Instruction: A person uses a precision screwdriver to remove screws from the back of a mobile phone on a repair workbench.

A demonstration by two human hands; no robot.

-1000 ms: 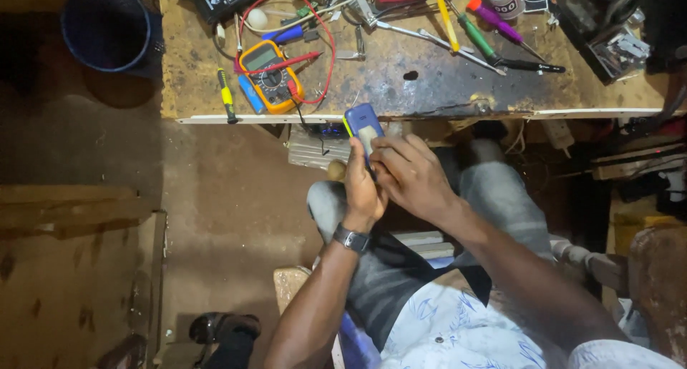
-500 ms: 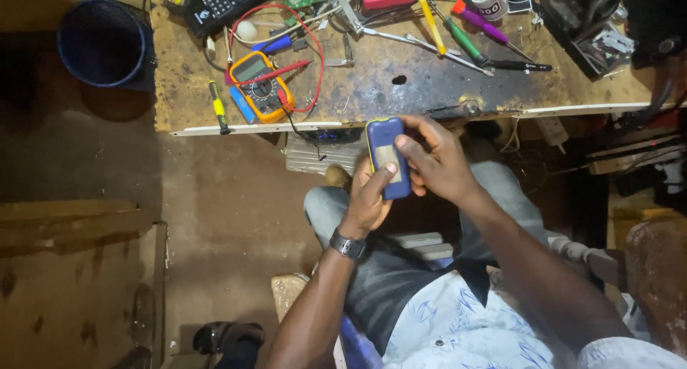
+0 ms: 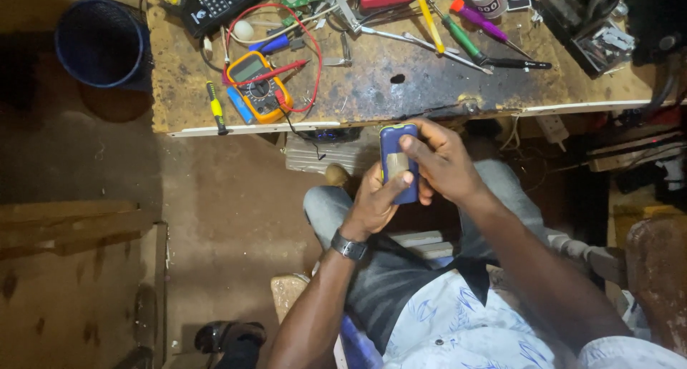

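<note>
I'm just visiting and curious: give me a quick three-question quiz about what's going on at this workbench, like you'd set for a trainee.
1. True or false: both the left hand and the right hand grip the small blue phone.
2. Which colour is the multimeter on the workbench? A) orange B) white C) grey
3. Fill in: left of the bench, on the floor, stands a dark blue ____.

Key
1. True; they hold it over the lap, off the bench.
2. A; red leads loop around it.
3. Bucket.
</note>
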